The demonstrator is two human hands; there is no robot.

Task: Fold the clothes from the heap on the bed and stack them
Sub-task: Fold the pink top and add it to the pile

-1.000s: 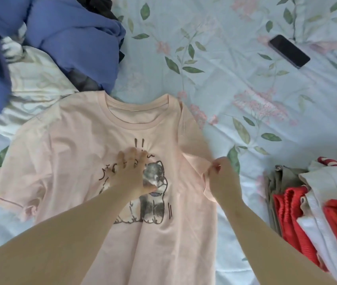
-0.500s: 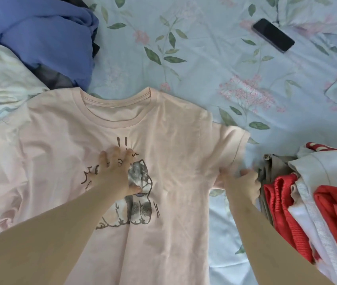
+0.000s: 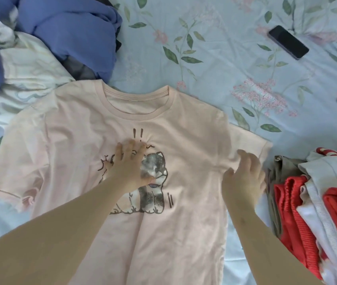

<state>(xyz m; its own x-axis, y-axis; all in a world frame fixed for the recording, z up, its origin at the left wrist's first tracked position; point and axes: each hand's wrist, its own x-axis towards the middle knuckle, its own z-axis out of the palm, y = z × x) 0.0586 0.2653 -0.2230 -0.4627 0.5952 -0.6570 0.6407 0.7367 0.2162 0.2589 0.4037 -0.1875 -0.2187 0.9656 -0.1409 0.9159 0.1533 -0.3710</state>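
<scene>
T-shirt (image 3: 184, 124) is pinned flat under the spread left hand (image 3: 129, 167), probably so the sleeve (image 3: 254, 145) beside the open right hand (image 3: 243, 179) can be smoothed.

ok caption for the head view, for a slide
Left hand presses a pink T-shirt flat; right hand open at its sleeve.

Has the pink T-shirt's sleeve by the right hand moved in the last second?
Yes. The sleeve has spread outward, toward the folded stack; the right hand is now open just below it.
</scene>
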